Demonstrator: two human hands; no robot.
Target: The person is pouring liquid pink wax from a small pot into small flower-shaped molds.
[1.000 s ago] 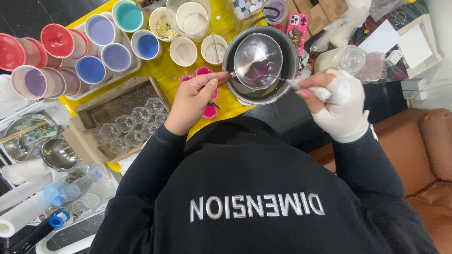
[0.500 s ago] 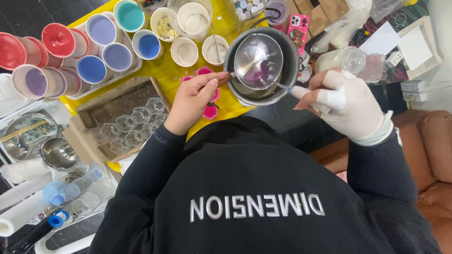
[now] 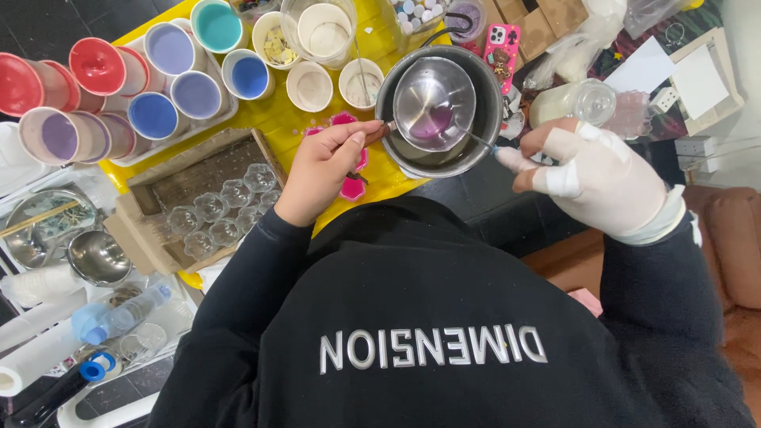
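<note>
Head view: 2 hands work at a steel ladle over a dark pot on a yellow table.

The bare left hand (image 3: 321, 170) pinches the ladle's wooden handle (image 3: 379, 132) between thumb and fingertips, holding the steel ladle (image 3: 434, 103), with purple liquid in its bowl, inside the dark pot (image 3: 476, 150). The gloved right hand (image 3: 606, 178) pinches a thin metal stirrer (image 3: 479, 141) whose tip reaches the ladle's rim. Pink moulds (image 3: 353, 186) lie just beside the left hand; cups of coloured wax (image 3: 154, 115) stand further left.

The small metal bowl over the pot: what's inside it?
The small metal bowl holds a shallow purple pool at its bottom. It sits in the larger pot; whatever the pot holds beneath the bowl is covered.
</note>
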